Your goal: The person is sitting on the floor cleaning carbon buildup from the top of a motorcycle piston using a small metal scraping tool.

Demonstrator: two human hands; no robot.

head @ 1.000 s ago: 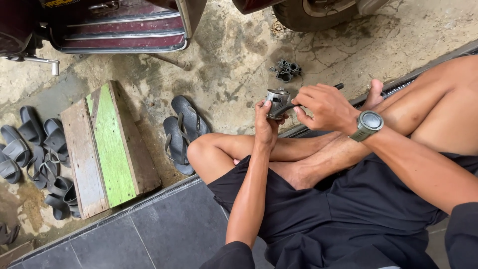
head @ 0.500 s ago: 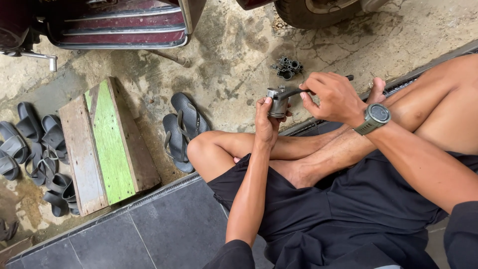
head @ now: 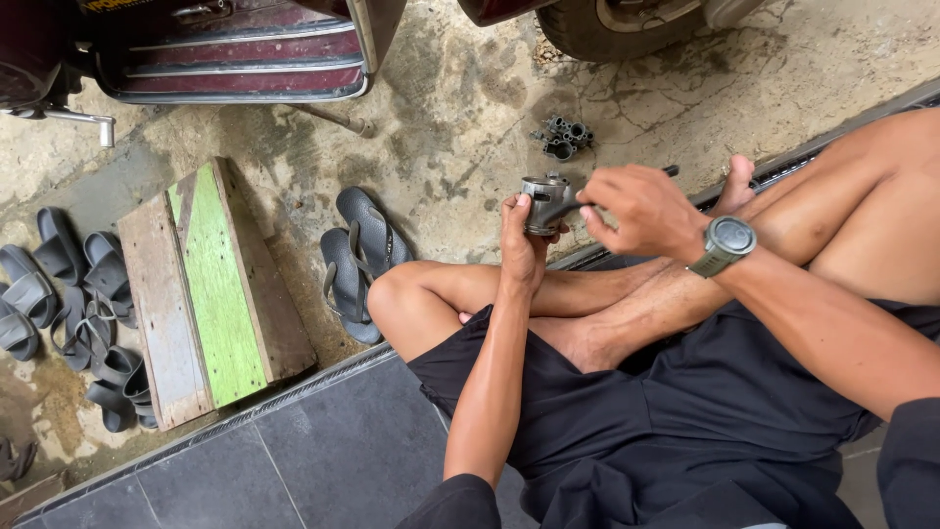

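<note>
**Metal cylinder part held up over crossed legs, thin tool at its side**

The small metal cylinder part (head: 544,203), grey and ring-grooved like a piston, sits upright in the left hand (head: 521,245), raised above the person's crossed legs and out over the edge of the dark tiled step (head: 323,460). The left hand is clenched around its lower half from below. The right hand (head: 636,211) is closed on a thin dark tool (head: 568,204) whose tip meets the part's side; a grey wristwatch (head: 728,240) sits on that wrist.

By its look the part is solid metal: stiff, probably heavy for its size, and likely slick if oily, so a firm wrap around the smooth skirt, clear of the grooves, seems the safest hold. The tool looks rigid and light, best pinched near its rear end.

Just beyond, on the cracked concrete floor (head: 470,127), lies a cluster of small dark metal parts (head: 566,137). A pair of dark sandals (head: 357,260) lies beside the left knee, then a wooden board with a green painted stripe (head: 211,289), and more dark sandals (head: 59,294) at the far left. A maroon vehicle body (head: 225,59) and a tyre (head: 607,24) edge the top. No packages or signs can be made out.
</note>
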